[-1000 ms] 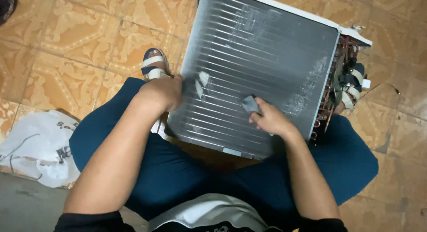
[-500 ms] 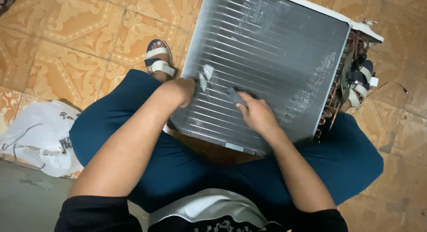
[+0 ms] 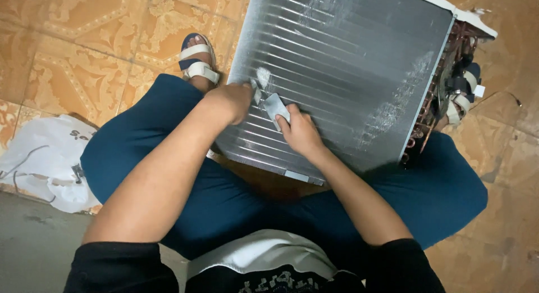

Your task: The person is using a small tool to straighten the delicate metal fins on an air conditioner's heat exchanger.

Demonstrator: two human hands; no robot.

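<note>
A large finned metal coil panel (image 3: pixel 348 68) leans between my knees, its grey fins facing me. My right hand (image 3: pixel 300 133) grips a small grey flat tool (image 3: pixel 276 107) pressed against the fins near the panel's lower left. My left hand (image 3: pixel 230 99) rests fisted on the panel's left edge, pinching a small pale piece (image 3: pixel 257 91) right beside the tool. Whitish scuffed patches (image 3: pixel 393 105) mark the fins at the right and top.
Copper tube bends and wiring (image 3: pixel 455 85) stick out at the panel's right side. My sandalled foot (image 3: pixel 197 62) stands on patterned orange floor tiles (image 3: pixel 84 46). A white plastic bag (image 3: pixel 45 158) lies at the left by a grey concrete strip (image 3: pixel 33 248).
My right hand has slid the tool leftward across the fins until it sits next to my left hand. The view has shifted slightly; the panel stays put.
</note>
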